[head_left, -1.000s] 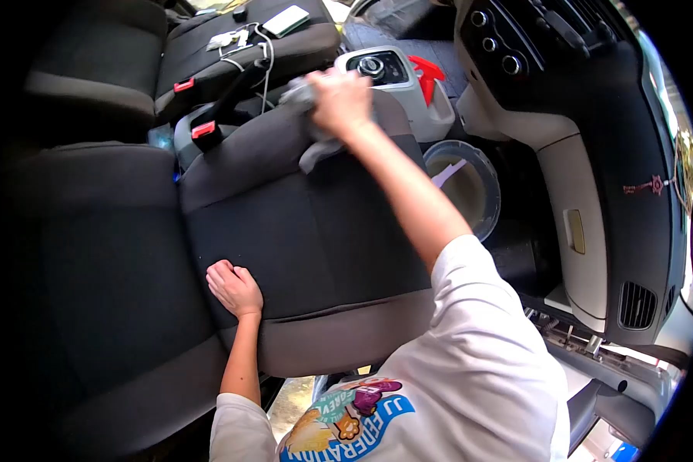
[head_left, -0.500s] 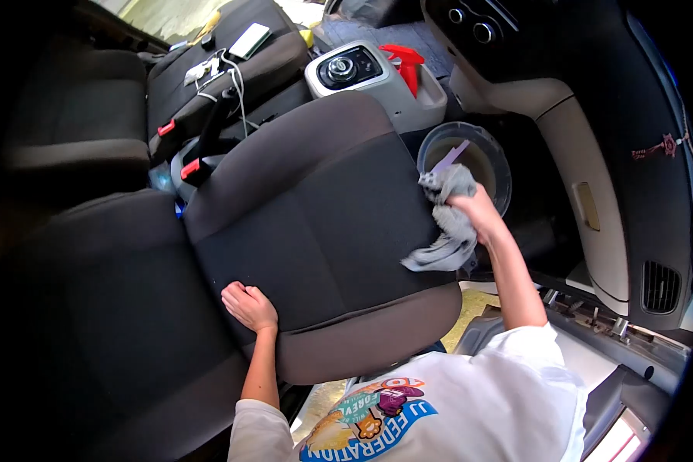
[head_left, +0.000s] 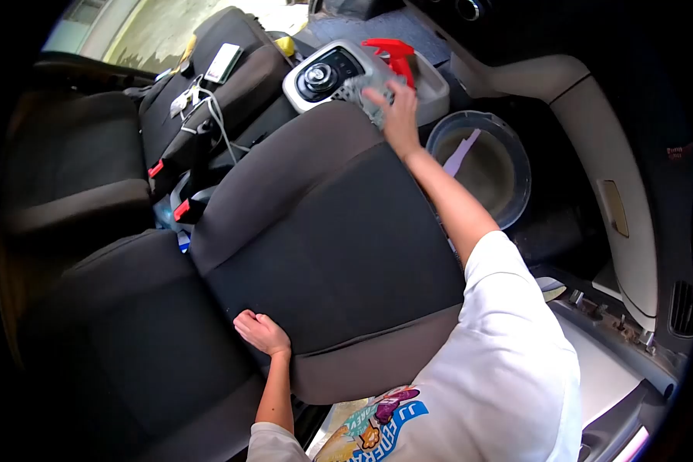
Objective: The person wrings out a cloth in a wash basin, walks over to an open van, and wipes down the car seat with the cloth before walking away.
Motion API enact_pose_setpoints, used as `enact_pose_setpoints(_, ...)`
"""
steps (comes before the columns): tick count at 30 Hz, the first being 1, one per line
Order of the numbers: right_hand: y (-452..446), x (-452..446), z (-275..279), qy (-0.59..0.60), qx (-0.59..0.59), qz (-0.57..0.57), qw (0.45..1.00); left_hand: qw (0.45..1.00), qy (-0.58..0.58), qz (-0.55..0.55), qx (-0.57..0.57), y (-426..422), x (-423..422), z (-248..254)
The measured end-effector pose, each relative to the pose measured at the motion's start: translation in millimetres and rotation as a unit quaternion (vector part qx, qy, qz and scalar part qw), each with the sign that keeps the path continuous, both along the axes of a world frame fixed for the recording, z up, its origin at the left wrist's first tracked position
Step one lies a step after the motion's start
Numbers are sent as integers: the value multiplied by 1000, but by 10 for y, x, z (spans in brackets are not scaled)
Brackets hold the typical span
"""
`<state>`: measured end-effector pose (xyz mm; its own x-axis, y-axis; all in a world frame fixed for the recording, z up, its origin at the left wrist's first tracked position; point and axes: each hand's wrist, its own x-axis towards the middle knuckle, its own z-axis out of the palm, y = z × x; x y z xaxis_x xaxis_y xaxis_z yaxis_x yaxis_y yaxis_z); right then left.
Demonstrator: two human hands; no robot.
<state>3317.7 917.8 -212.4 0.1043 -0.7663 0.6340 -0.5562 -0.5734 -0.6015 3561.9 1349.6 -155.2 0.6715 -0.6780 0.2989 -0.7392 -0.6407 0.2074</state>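
Note:
My right hand [head_left: 399,119] is on a grey cloth [head_left: 368,94] at the near edge of the centre console [head_left: 294,91], beside the round dial [head_left: 318,76]. Its fingers are partly spread over the cloth. My left hand [head_left: 262,333] rests on the dark seat cushion [head_left: 339,254], close to where it meets the backrest; its fingers are curled together, and whatever might lie under them is hidden. A red spray trigger [head_left: 393,55] stands in the console's bin, just beyond my right hand.
A round bucket [head_left: 520,169] of murky liquid, with a lilac strip [head_left: 462,152] in it, stands in the footwell beside my right forearm. A white phone-like object [head_left: 223,63] and white cables [head_left: 218,115] lie by the far seat. Red buckles [head_left: 182,209] stick up between the seats.
The cloth and my right hand went from the seat's upper edge to beside the bucket, then up to the console. My left hand stayed on the seat while the view shifted.

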Motion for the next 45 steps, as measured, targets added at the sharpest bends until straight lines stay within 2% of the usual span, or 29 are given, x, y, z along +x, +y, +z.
enact_pose_setpoints(1,27,-30,-123,6,-28,5,1000,1000,0,6,1,1,4,7)
enact_pose_setpoints(6,99,-102,23,50,27,1,998,1000,8,2,-5,-38,-14,11)
enact_pose_setpoints(8,148,-153,-104,-55,195,-37,978,1000,4,1,-1,-15,-9,7)
enact_pose_setpoints(10,102,-313,-624,-67,386,-135,910,1000,3,-2,-2,-2,-19,2)
enact_pose_setpoints(11,54,-581,-867,-101,485,-82,864,1000,2,0,-4,-7,-9,-4)
enact_pose_setpoints(12,25,-720,-1263,-110,512,-131,842,1000,-8,-11,-11,5,16,-32)
enact_pose_setpoints(13,51,-775,-1334,-200,514,-223,804,1000,0,0,-9,-3,-3,-26)
enact_pose_setpoints(15,-83,-811,-1495,-364,480,-228,765,1000,12,9,1,-7,-8,-16)
enact_pose_setpoints(16,-212,-781,-1487,-364,482,-227,764,1000,11,10,3,-10,-10,-22)
enact_pose_setpoints(18,-469,-626,-1385,-499,482,-197,693,1000,6,6,2,17,3,-38)
enact_pose_setpoints(19,-541,-531,-1344,-499,483,-197,692,1000,6,7,3,22,13,-55)
enact_pose_setpoints(21,-633,-277,-1239,-532,488,-270,637,1000,11,5,5,44,24,-64)
enact_pose_setpoints(22,-459,-153,-1112,-543,461,-214,669,1000,15,-1,-6,13,-3,-37)
enact_pose_setpoints(24,-93,59,-591,-412,397,-141,808,1000,14,1,2,14,20,-35)
enact_pose_setpoints(25,26,86,-339,-363,364,-64,856,1000,13,0,4,8,8,-34)
enact_pose_setpoints(26,22,259,-598,-300,335,-57,891,1000,17,1,6,29,18,-51)
enact_pose_setpoints(27,147,248,-243,-314,325,-123,884,1000,17,-6,6,23,22,-53)
enact_pose_setpoints(29,191,-16,-245,-291,347,-64,889,1000,5,-11,7,14,2,-30)
enact_pose_setpoints(31,233,-424,-311,-212,424,64,878,1000,11,-14,4,33,40,-62)
enact_pose_setpoints(32,171,-551,-756,-201,486,119,842,1000,10,-11,12,46,57,-66)
enact_pose_setpoints(33,278,-784,-493,-289,553,148,767,1000,8,-8,19,55,72,-63)
enact_pose_setpoints(34,166,-980,-736,-211,655,87,720,1000,8,-10,20,62,64,-54)
enact_pose_setpoints(36,162,-1321,-561,-292,657,22,695,1000,10,1,16,52,29,-56)
enact_pose_setpoints(37,151,-1371,-645,-432,575,13,694,1000,11,2,16,45,27,-51)
enact_pose_setpoints(40,-366,-1567,-577,-529,546,-41,648,1000,13,-2,29,33,17,-25)
enact_pose_setpoints(41,-586,-1557,-602,-506,544,-73,666,999,15,1,28,37,24,-35)
enact_pose_setpoints(43,-1010,-1458,-1132,-553,510,-46,657,999,18,7,27,63,36,-54)
enact_pose_setpoints(44,-1135,-1293,-1241,-400,522,-169,734,999,19,-3,27,74,61,-63)
enact_pose_setpoints(45,-1185,-1136,-1283,-228,511,-284,779,999,21,-12,27,88,75,-65)
